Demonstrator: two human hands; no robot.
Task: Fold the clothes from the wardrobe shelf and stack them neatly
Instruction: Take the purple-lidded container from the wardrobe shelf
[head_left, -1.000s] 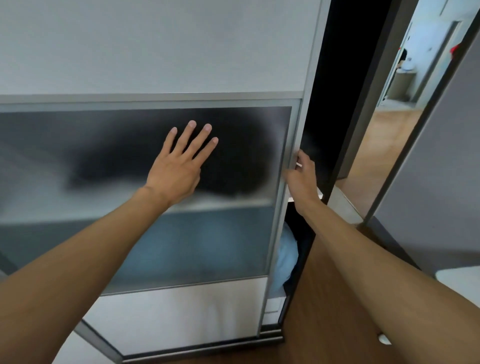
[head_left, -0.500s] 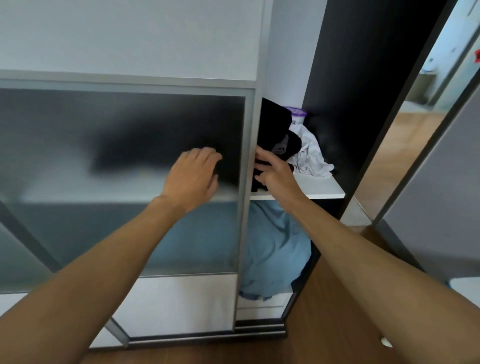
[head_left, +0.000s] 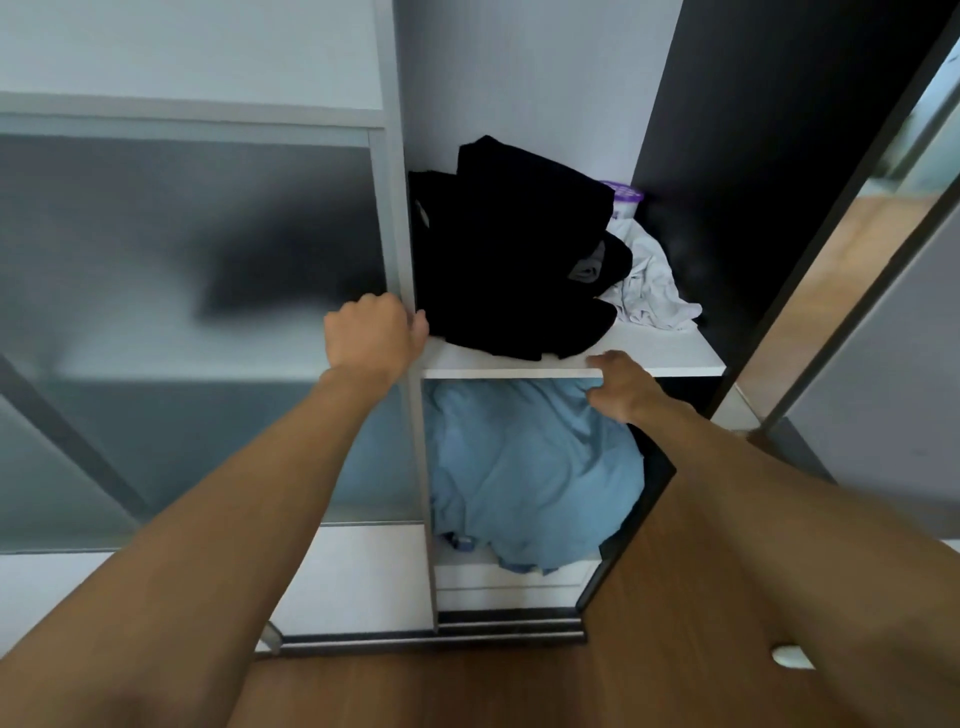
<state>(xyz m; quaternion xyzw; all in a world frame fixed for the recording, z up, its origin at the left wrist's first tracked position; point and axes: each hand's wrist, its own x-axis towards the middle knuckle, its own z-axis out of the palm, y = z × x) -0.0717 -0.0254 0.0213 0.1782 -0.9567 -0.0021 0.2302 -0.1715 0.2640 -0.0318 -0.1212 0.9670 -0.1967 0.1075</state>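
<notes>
A heap of black clothes (head_left: 509, 260) lies unfolded on the white wardrobe shelf (head_left: 675, 358), with a crumpled white garment (head_left: 649, 291) to its right. Under the shelf, a light blue cloth (head_left: 519, 467) is bunched up. My left hand (head_left: 374, 338) grips the vertical edge of the frosted sliding door (head_left: 397, 208), just left of the black heap. My right hand (head_left: 621, 387) is at the shelf's front edge, fingers loosely curled, with no cloth in it.
A container with a purple lid (head_left: 626, 195) stands behind the clothes in the back corner. The dark wardrobe side wall (head_left: 753, 182) closes the shelf on the right. A second sliding door (head_left: 883, 364) leans in at far right. Wooden floor (head_left: 467, 686) lies below.
The sliding door has moved left, uncovering the shelf with the clothes. My left hand went from flat on the glass to gripping the door edge. My right hand left the door and dropped to the shelf edge.
</notes>
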